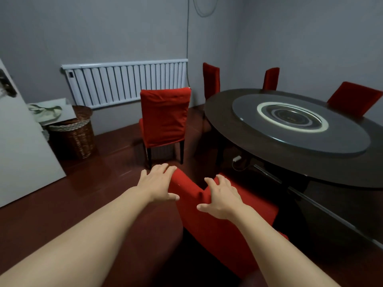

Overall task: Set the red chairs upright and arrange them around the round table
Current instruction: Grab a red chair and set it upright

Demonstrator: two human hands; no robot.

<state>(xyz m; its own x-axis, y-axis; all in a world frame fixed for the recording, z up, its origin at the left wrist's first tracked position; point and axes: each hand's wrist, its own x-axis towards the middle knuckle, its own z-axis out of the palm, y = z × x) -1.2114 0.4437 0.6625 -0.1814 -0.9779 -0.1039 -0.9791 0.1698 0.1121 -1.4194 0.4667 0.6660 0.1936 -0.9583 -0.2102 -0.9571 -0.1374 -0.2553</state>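
gripping red chair (209, 212) backrest, left hand (156, 183), right hand (221, 195).

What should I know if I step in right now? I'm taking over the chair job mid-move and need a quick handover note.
Left hand: fingers over the top edge of the near chair's backrest.
Right hand: gripping the same edge, beside the left.
Near chair: at the round table's near side; whether its legs are fully down is hidden.
Done: three chairs stand upright at the table's far side.
Left: settle the held chair at the table, then bring in the stray chair, which stands upright near the radiator, apart from the table.
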